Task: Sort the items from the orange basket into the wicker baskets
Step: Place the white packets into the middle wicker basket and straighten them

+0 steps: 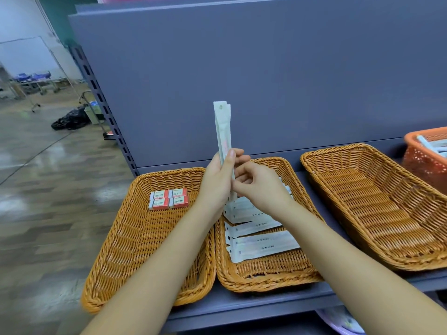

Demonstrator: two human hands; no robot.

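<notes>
Partly sorted: small red-and-white boxes [168, 198] in left woven wicker basket [135, 250], long white packets [256, 234] in middle wicker basket [266, 274]. Right wicker basket [377, 213] unfilled; orange plastic basket [422, 163] not yet emptied. Left hand [217, 180] gripping upright white packets [223, 131], right hand [260, 184] pinching them lower down.

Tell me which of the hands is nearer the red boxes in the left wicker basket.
Left. The left hand holds white packets upright just right of and above the red boxes. The right hand is farther right, over the middle basket, fingers at the packets.
</notes>
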